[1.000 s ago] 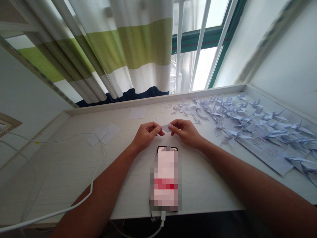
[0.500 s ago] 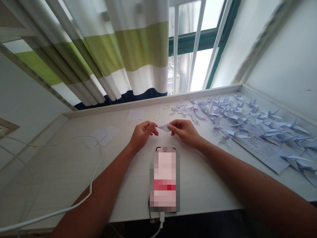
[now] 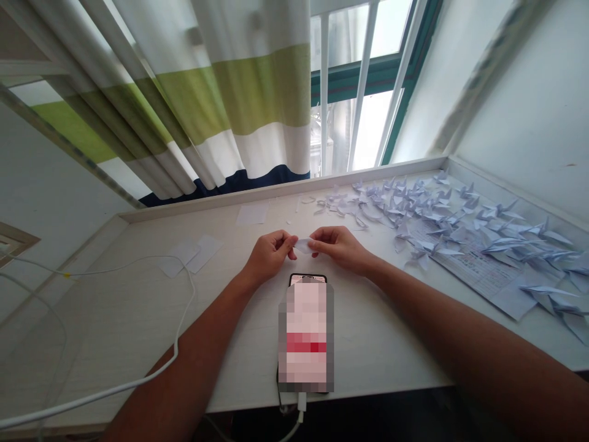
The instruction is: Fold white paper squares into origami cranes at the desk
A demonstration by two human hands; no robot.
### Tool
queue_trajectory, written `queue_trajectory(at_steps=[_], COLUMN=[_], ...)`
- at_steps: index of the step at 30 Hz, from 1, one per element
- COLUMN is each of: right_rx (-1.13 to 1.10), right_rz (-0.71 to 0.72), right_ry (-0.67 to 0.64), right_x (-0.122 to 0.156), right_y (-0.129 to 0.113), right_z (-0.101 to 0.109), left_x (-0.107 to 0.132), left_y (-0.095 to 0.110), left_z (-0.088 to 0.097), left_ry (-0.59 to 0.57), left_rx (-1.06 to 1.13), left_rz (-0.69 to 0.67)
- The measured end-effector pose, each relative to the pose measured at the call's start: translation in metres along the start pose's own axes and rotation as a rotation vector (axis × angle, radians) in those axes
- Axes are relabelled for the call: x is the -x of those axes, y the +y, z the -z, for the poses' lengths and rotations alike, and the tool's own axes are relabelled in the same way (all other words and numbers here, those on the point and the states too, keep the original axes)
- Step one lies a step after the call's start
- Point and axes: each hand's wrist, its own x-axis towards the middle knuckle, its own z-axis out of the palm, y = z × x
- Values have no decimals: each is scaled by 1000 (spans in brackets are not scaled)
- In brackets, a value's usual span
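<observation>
- The left hand [image 3: 271, 253] has its thumb and fingers pressed close together on the left end of a small folded white paper [image 3: 303, 246].
- The right hand [image 3: 340, 245] pinches the other end, thumb on top, with almost no gap.
- The little paper is between the two hands, just past the top of the phone [image 3: 307, 331]. I cannot tell if it touches the bench [image 3: 368, 350].
- Half a second ago the left fingers were more spread, and the paper showed a long point toward them. Now they are shut on it, and it looks wider and flatter.
- I think that means both ends are held firmly, so the paper can be worked with two hands.
- The right hand has not let go.
- Lots of folded paper birds [image 3: 497, 245] sit to the right, well apart from the hands.
- Two loose sheets [image 3: 205, 253] lie to the left.
</observation>
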Motion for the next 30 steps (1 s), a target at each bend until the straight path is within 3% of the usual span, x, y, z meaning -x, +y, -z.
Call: queue_trajectory(at_steps=[4,7,12,16,22,28,30], right_rx=[70,27,-124,-147,-88,-98,-117], right_rz=[2,38,49,8,22,52,43], right_ry=[23,97,249,213,146,241,249], right_x=[1,1,1,1,0,2,2], right_y=[-4,-9,-12,-8,-5,-10,-11], right_z=[-1,-5,-15,-17,-14,-14,-15], left_x=[1,1,2,2,2,5,5], left_y=[6,9,13,13,8,12,13], left_z=[-3,-9,-22,-25,-21,-20,-22], left_ry=[-1,53,-107,-42,-33,-178,-171], left_rx=[-60,138,374,422,402,558,586], left_rz=[-30,26,113,65,76,128,151])
